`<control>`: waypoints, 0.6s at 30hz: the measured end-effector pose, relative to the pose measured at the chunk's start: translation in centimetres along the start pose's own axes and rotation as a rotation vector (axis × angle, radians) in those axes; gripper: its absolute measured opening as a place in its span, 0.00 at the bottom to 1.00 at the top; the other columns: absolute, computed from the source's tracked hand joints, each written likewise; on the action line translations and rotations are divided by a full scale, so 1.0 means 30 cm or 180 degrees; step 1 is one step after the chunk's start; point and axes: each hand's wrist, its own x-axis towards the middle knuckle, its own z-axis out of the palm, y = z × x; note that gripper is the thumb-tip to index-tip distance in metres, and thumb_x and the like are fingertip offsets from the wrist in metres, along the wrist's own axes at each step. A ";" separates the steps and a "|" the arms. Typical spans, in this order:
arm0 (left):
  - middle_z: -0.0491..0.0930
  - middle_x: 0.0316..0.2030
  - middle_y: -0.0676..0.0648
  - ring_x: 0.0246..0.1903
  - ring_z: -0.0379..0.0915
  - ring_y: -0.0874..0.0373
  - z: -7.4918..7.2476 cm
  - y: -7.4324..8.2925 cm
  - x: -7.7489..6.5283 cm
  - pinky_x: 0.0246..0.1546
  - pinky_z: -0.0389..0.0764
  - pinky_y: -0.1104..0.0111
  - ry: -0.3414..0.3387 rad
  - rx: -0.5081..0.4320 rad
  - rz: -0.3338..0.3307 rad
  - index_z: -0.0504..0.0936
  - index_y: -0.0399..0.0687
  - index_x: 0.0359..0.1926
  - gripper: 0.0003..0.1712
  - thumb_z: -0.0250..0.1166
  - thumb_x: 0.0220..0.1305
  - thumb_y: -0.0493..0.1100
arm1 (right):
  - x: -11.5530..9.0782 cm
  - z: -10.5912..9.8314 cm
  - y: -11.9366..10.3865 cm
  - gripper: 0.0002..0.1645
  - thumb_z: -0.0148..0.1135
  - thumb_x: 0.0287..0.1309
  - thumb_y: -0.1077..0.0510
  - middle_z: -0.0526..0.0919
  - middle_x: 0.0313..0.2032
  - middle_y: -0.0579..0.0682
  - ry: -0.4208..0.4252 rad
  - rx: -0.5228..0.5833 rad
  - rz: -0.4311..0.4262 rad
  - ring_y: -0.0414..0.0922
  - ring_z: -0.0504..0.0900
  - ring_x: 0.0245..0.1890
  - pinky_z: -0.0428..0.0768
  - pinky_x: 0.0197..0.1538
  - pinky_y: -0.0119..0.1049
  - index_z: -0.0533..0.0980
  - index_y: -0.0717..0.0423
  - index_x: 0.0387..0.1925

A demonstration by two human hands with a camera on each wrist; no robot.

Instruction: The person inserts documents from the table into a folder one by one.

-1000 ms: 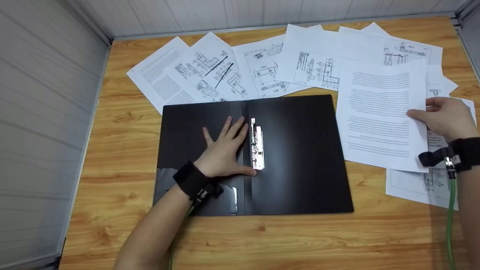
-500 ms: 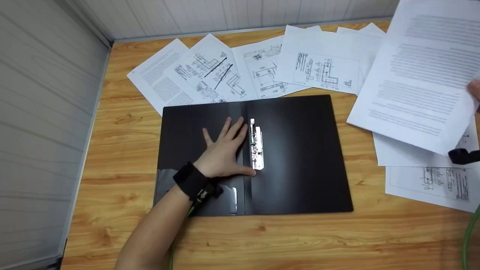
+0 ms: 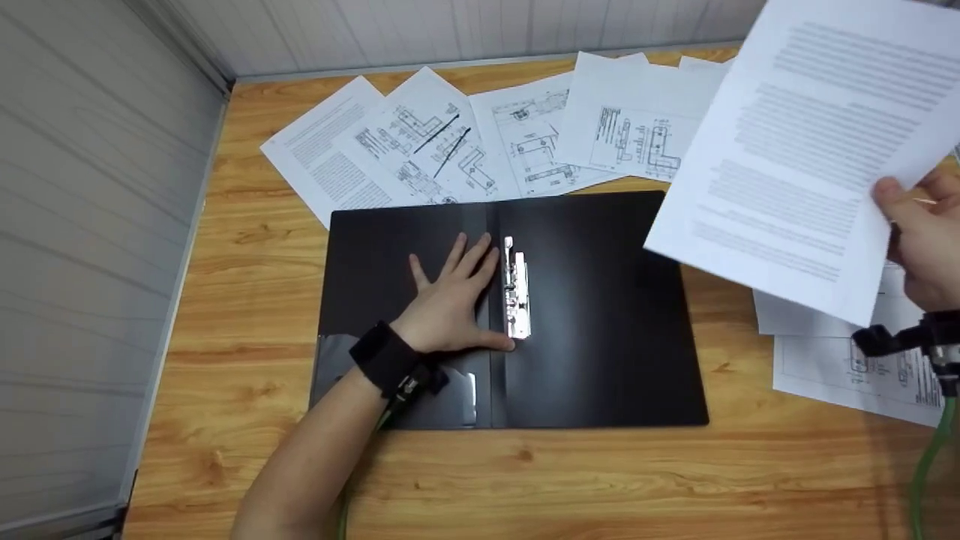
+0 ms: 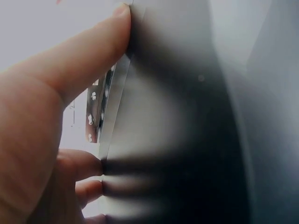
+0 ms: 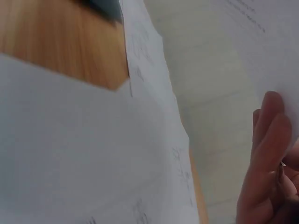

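Observation:
A black folder lies opened flat on the table, its metal clip along the right side of the spine. My left hand rests on the folder's left cover with fingers spread, the thumb tip at the lower end of the clip. In the left wrist view the thumb and fingertips press near the spine. At the right, my right hand pinches a printed sheet of paper by its right edge, thumb on the text side. The sheet is raised and tilted, its lower left corner overlapping the folder's right edge in the head view.
Several printed sheets with text and drawings fan out along the back of the wooden table. More sheets lie at the right, partly under the raised one. Panel walls bound the left and back. Green cables run from both wrists.
My right hand has lifted the printed sheet off the other papers at the right, then carried it left toward the folder, tilting it. The left hand has stayed in place.

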 end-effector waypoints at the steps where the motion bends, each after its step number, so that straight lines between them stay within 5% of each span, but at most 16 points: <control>1: 0.32 0.79 0.53 0.76 0.20 0.48 0.001 0.001 0.000 0.54 0.22 0.23 0.0003 0.0004 -0.0004 0.44 0.52 0.80 0.79 0.67 0.35 0.84 | -0.005 0.027 0.007 0.25 0.63 0.65 0.54 0.87 0.41 0.47 -0.0042 0.0237 0.0173 0.41 0.88 0.33 0.84 0.29 0.33 0.70 0.54 0.60; 2: 0.32 0.79 0.53 0.76 0.20 0.48 0.002 0.001 -0.001 0.54 0.22 0.23 -0.0002 0.0004 -0.0005 0.44 0.52 0.80 0.79 0.67 0.35 0.84 | -0.012 0.054 0.016 0.24 0.66 0.63 0.55 0.88 0.39 0.49 -0.0098 0.0315 0.0305 0.42 0.88 0.33 0.84 0.28 0.34 0.72 0.56 0.58; 11: 0.31 0.79 0.52 0.76 0.19 0.47 0.006 0.001 0.002 0.54 0.21 0.23 -0.0042 -0.0016 0.0032 0.43 0.51 0.80 0.79 0.67 0.36 0.84 | -0.082 0.252 0.104 0.32 0.58 0.68 0.44 0.86 0.48 0.52 -0.1146 -0.0855 0.0828 0.47 0.87 0.43 0.85 0.38 0.37 0.66 0.59 0.64; 18: 0.25 0.79 0.51 0.75 0.14 0.46 -0.019 -0.003 -0.005 0.53 0.19 0.24 -0.0239 -0.0013 0.0118 0.36 0.51 0.80 0.80 0.69 0.38 0.82 | -0.122 0.341 0.168 0.35 0.56 0.70 0.43 0.85 0.51 0.57 -0.1627 -0.1035 0.0921 0.51 0.86 0.46 0.84 0.42 0.40 0.64 0.62 0.66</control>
